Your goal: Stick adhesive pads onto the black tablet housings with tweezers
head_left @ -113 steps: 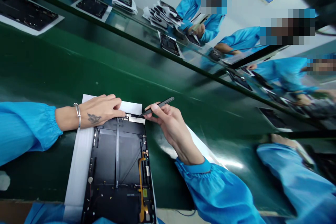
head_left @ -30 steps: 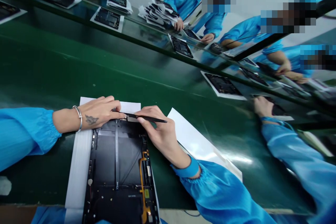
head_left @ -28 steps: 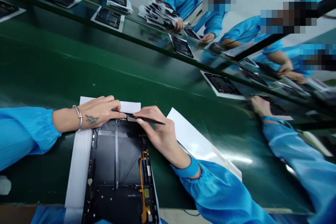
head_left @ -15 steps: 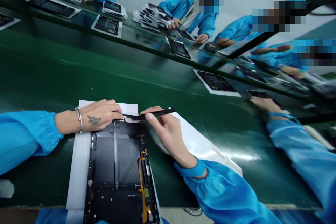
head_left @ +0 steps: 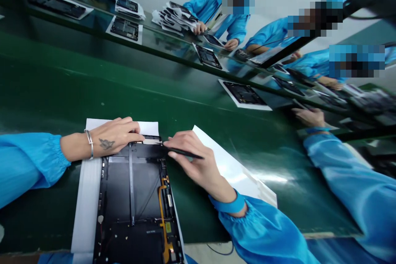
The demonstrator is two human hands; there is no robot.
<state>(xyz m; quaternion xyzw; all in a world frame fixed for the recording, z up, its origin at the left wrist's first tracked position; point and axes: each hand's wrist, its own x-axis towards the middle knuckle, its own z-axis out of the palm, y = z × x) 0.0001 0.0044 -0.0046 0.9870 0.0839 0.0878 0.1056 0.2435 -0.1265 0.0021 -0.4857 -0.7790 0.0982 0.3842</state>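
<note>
An opened tablet chassis [head_left: 136,202], black inside with an orange flex cable, lies on a white foam sheet [head_left: 86,198] on the green belt. My left hand [head_left: 116,138] rests at the chassis's top left corner, fingers pressed together on its edge. My right hand [head_left: 193,161] pinches black tweezers [head_left: 182,153], their tip at the chassis's top right corner near a small silver part [head_left: 151,141].
A second white sheet [head_left: 235,169] lies under my right forearm. The green conveyor belt [head_left: 93,86] runs across. Other chassis on white sheets [head_left: 244,95] sit further along. A co-worker's hand and blue sleeve [head_left: 309,117] reach in at right; several people work across the line.
My right hand lowered the tweezers from a raised, level position down toward the chassis's top right corner. My left hand stayed put. The co-worker's hand at right shifted slightly.
</note>
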